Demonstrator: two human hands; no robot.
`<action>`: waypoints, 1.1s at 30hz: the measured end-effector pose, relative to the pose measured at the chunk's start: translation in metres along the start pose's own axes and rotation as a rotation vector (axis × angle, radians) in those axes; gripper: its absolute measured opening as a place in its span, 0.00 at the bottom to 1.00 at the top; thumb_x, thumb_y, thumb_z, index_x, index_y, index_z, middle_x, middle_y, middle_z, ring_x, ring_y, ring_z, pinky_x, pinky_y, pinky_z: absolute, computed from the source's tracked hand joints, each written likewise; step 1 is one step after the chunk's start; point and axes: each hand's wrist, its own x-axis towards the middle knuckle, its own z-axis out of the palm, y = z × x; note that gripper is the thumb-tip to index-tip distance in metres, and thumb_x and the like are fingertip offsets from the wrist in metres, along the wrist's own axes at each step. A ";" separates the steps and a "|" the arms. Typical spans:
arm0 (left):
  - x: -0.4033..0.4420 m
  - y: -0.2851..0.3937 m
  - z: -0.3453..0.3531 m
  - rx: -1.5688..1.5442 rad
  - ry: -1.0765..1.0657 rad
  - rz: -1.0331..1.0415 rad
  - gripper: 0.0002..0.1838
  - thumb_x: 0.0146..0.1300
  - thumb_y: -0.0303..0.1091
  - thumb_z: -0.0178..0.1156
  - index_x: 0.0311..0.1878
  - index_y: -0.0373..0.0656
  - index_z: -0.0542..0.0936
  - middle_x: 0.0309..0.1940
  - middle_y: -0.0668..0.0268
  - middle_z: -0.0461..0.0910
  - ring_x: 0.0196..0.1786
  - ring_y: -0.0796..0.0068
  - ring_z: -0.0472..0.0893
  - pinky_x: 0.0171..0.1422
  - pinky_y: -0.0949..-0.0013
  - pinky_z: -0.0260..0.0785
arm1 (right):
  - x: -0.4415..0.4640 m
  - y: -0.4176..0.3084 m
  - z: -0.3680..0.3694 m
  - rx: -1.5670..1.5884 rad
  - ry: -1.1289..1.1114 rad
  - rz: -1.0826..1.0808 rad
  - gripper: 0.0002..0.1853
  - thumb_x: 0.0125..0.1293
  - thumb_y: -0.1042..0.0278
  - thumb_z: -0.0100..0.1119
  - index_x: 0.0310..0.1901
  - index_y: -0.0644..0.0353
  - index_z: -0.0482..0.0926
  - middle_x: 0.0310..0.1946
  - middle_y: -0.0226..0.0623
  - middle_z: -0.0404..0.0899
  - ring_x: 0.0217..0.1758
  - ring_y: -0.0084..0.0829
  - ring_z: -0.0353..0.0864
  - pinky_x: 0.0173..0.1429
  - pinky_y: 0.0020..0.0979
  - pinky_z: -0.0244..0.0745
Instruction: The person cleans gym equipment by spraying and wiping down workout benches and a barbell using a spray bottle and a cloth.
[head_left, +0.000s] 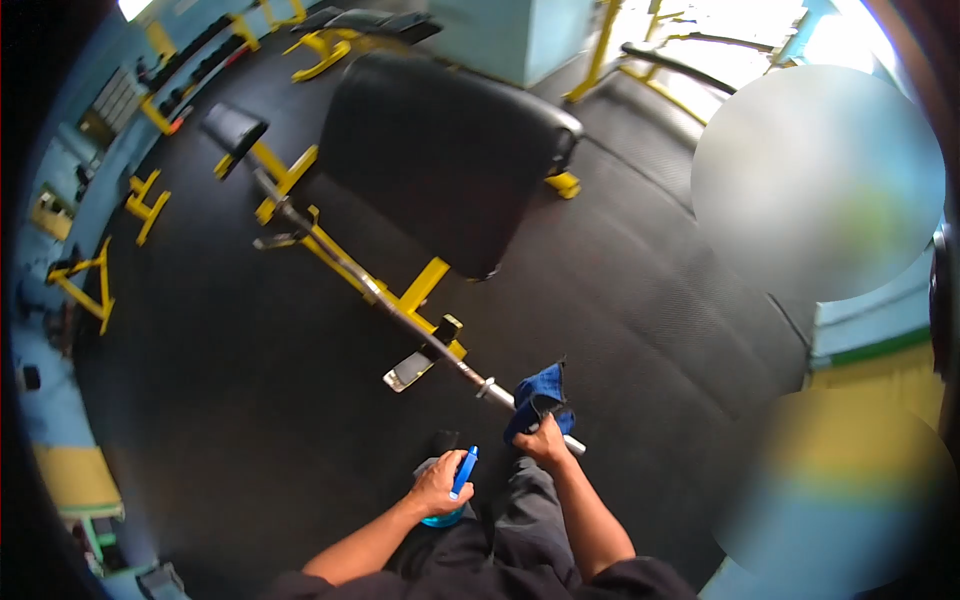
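Right hand (pixel 544 442) closed on cloth (pixel 541 386) at bar end (pixel 574 445), left hand (pixel 437 486) on spray bottle (pixel 464 474), wide floor (pixel 270 430) alongside

Cloth (pixel 540 388): deep blue, with some black showing.
Spray bottle (pixel 464 473): bright blue trigger head, blue-green base.
Barbell (pixel 402 319): silver-grey.
Large pad (pixel 430 150): plain black.
Pad frame (pixel 425 284): bright yellow.
Floor (pixel 650 285): near-black, finely textured pattern.
Right wall (pixel 870 325): pale blue, green stripe, yellow below.
Trousers (pixel 532 515): dark grey.

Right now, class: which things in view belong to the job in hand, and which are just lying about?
Apparently in the job:
spray bottle, left hand
blue cloth, right hand
barbell, cloth at its near end

Just standing by:
weight rack, background
rear black-padded bench
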 end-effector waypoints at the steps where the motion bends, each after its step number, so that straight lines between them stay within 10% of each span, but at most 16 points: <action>1: -0.004 0.004 0.007 -0.015 0.076 -0.045 0.28 0.50 0.38 0.62 0.56 0.41 0.71 0.48 0.53 0.75 0.51 0.50 0.77 0.56 0.57 0.70 | 0.031 0.018 0.022 -0.019 0.044 -0.129 0.37 0.39 0.57 0.70 0.53 0.67 0.74 0.51 0.53 0.76 0.57 0.46 0.76 0.60 0.38 0.71; 2: -0.009 0.002 0.014 -0.031 0.143 -0.085 0.28 0.50 0.37 0.62 0.56 0.40 0.71 0.47 0.53 0.75 0.50 0.50 0.78 0.54 0.57 0.71 | 0.072 0.035 0.043 -0.411 -0.291 0.062 0.36 0.40 0.55 0.71 0.51 0.67 0.75 0.54 0.53 0.74 0.59 0.47 0.73 0.62 0.42 0.69; 4: -0.013 -0.002 0.035 -0.037 0.230 -0.104 0.27 0.50 0.35 0.62 0.55 0.39 0.71 0.44 0.54 0.76 0.44 0.52 0.80 0.49 0.58 0.73 | 0.097 0.037 0.083 -0.752 -0.211 -0.194 0.35 0.42 0.52 0.72 0.51 0.65 0.75 0.53 0.50 0.73 0.59 0.46 0.71 0.61 0.44 0.66; 10: -0.025 -0.029 0.094 -0.213 0.168 -0.393 0.28 0.52 0.36 0.62 0.57 0.37 0.69 0.47 0.50 0.75 0.46 0.49 0.79 0.50 0.57 0.74 | 0.112 0.059 0.123 -0.793 0.104 -0.267 0.34 0.44 0.57 0.71 0.54 0.60 0.70 0.47 0.41 0.74 0.54 0.41 0.72 0.58 0.40 0.64; 17: -0.012 -0.033 0.119 -0.364 0.249 -0.400 0.28 0.53 0.33 0.62 0.58 0.36 0.68 0.49 0.50 0.75 0.49 0.49 0.78 0.53 0.57 0.72 | 0.007 0.174 -0.014 -0.864 -0.088 0.047 0.40 0.41 0.62 0.74 0.57 0.61 0.66 0.52 0.44 0.74 0.58 0.45 0.71 0.60 0.43 0.65; 26: -0.001 -0.030 0.136 -0.318 0.342 -0.392 0.29 0.53 0.35 0.62 0.59 0.35 0.67 0.53 0.48 0.74 0.54 0.47 0.76 0.58 0.58 0.70 | 0.118 0.069 0.099 -0.765 -0.089 -0.171 0.29 0.47 0.58 0.69 0.47 0.66 0.69 0.42 0.52 0.77 0.49 0.50 0.76 0.55 0.43 0.72; 33: 0.001 -0.024 0.152 -0.309 0.264 -0.395 0.29 0.53 0.33 0.62 0.59 0.34 0.67 0.54 0.49 0.73 0.55 0.49 0.76 0.57 0.58 0.71 | 0.040 0.135 0.002 -0.776 -0.216 0.164 0.31 0.45 0.60 0.70 0.49 0.62 0.67 0.42 0.55 0.79 0.48 0.55 0.79 0.50 0.47 0.75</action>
